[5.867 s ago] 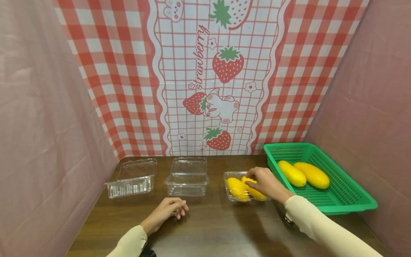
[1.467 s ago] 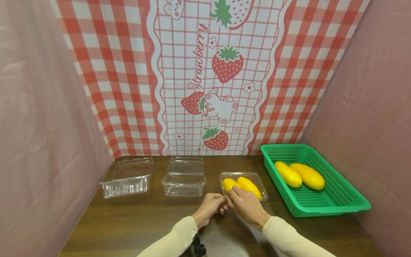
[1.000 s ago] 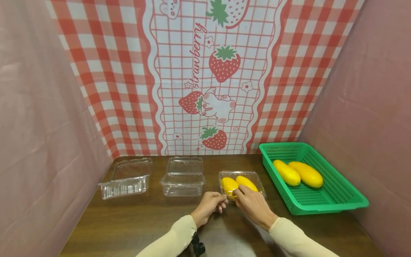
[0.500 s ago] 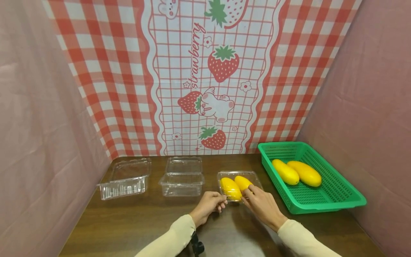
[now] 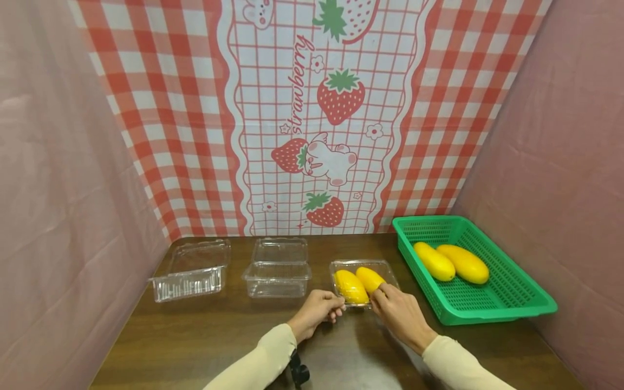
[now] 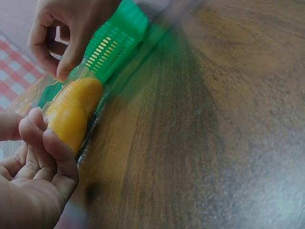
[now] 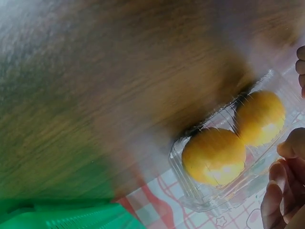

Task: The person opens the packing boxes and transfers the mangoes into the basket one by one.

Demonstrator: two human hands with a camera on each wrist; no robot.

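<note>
A clear plastic clamshell box with two yellow mangoes inside sits on the table, its lid down over them. At its front left corner my left hand pinches the rim between thumb and fingertips. My right hand has thumb and fingers at the front rim farther right, covering that corner and part of one mango. In the right wrist view, the thumb and fingertips of that hand meet close at the box's edge. Ribbed clear plastic lies over the mangoes in the left wrist view.
To the right stands a green plastic basket holding two more yellow mangoes. Two clear clamshell boxes stand opened at the left: one box in the middle, another box farther left. A checked strawberry cloth hangs behind the table.
Earlier my right hand was on a mango and my left hand lay apart, empty. Both hands came to the box's front rim; the right then slid rightward along it while the left stayed at the corner.
</note>
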